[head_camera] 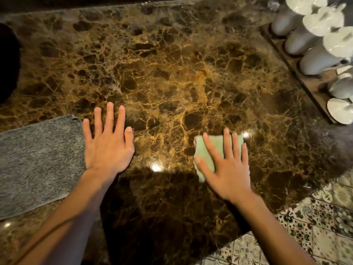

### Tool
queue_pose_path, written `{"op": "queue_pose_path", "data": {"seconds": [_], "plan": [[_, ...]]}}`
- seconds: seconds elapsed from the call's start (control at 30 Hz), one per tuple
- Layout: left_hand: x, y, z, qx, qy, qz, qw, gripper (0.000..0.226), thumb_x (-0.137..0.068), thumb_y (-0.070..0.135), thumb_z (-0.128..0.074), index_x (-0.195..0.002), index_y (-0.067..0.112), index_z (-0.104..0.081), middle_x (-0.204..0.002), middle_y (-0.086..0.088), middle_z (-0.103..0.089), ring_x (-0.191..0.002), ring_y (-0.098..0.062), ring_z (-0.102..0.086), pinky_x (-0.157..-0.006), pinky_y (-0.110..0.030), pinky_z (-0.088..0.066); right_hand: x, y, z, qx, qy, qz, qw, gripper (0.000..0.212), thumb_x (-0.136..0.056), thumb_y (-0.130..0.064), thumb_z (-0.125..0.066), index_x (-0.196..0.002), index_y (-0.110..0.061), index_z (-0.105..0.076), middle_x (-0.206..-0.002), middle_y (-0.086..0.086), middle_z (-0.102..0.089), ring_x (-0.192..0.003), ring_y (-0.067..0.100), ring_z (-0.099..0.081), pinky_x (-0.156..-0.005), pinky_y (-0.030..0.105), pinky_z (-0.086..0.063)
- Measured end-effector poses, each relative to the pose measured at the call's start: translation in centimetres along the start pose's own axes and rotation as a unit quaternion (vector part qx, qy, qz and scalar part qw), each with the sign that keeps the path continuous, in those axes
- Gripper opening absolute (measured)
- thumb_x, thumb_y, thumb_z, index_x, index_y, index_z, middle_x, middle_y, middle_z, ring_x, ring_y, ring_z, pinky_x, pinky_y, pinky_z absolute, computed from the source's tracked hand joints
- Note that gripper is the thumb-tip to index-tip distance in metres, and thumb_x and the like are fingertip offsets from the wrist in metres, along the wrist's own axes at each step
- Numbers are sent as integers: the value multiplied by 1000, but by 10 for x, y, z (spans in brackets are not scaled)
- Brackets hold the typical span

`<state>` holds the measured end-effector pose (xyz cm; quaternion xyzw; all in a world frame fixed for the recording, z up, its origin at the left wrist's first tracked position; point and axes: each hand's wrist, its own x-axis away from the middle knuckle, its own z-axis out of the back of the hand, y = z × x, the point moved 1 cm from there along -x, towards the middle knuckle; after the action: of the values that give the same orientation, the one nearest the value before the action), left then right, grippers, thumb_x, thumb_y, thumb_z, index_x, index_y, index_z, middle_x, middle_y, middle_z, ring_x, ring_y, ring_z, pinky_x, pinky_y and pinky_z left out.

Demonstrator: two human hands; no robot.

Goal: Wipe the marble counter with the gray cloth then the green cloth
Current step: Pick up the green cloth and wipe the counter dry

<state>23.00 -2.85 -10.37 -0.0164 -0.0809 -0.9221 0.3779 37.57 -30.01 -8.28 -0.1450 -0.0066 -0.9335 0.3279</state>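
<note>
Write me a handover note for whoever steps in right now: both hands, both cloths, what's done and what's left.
Left hand: flat, fingers spread on the marble counter, holding nothing, just right of the gray cloth.
Right hand: palm down, pressing the green cloth onto the counter near the front edge.
Gray cloth lies spread flat at the left and is not under either hand, so that pass looks finished.
Left: the green-cloth wipe; how much surface it has covered cannot be told. Mind the white canisters on the wooden tray at the right.

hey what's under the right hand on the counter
The green cloth lies flat under the right hand, pressed on the marble counter. The cloth's middle is covered by the palm.
</note>
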Motion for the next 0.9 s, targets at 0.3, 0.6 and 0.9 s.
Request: {"op": "queue_pose_path", "data": {"seconds": [0.3,0.6,0.9], "plan": [[-1,1,0,-5,-7,7,1000,65,-101,50,-5,-161,28,1,-170,-2,6,-156,-27,8,-124,-56,1,-207,-4,57,-32,-9,-25,999,76,-89,-85,-11,-157,-53,4,-171,12,12,-156,35,15,-124,57,11],[-2,2,0,-1,-5,10,1000,64,-101,50,-6,-161,30,3,-170,0,9,-156,-25,11,-125,-55,2,-262,-1,76,-31,-10,-32,999,78,-90,-83,-11,-159,-49,4,-170,15,14,-156,37,14,-123,60,11],[-2,-1,-3,5,0,12,1000,63,-102,51,-7,-161,31,2,-170,0,6,-156,-25,9,-125,-55,2,-142,13,37,-15,13,0,1000,72,-93,-81,-11,-158,-54,4,-171,13,9,-157,33,11,-125,56,6]]}}
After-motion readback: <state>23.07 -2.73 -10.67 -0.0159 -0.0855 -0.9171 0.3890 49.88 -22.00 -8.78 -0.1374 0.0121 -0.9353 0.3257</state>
